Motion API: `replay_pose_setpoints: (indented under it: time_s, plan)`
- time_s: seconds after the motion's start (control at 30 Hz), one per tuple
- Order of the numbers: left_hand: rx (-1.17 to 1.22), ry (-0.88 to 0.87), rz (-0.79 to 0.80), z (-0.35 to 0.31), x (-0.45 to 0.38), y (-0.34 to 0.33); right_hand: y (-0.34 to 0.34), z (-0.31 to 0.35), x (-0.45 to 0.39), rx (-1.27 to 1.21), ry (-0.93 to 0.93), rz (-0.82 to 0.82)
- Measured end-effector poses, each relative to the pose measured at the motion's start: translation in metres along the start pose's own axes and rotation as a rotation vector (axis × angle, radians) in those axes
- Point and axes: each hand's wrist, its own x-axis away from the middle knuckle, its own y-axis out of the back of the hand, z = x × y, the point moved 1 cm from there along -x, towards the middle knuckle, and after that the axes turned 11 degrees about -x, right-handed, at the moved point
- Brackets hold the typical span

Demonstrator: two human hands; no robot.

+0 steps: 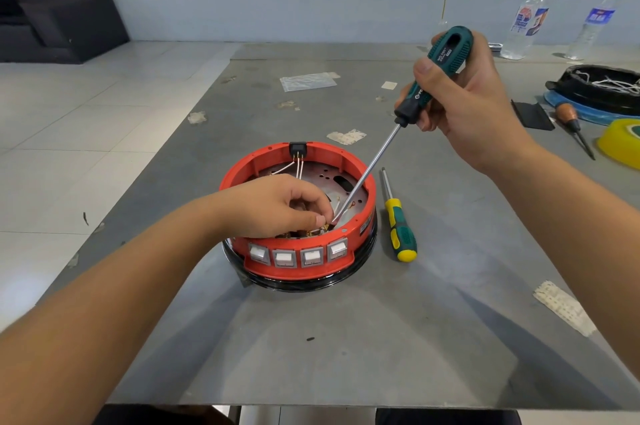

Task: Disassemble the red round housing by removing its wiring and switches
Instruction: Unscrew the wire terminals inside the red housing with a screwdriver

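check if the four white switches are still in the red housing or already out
Still in: four white switches sit side by side in the front wall of the red housing.

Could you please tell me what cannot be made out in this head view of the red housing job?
- What the left hand pinches inside the red housing: its own fingers cover it.
- The tip of the long screwdriver: hidden by the fingers and wiring.
- The switch terminals behind the four white switches: hidden by the hand and wall.
- The bottle labels: too small and blurred.
- The black tray: cut off by the right edge.
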Motion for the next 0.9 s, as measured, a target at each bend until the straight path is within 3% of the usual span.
replay_pose_setpoints:
  time_s: [0.9]
  plan:
    - [0.016,0.018,0.011,-0.0034,-0.0008,-0.0077,0.0060,-0.0073,0.0075,-0.096,-0.019,-0.011]
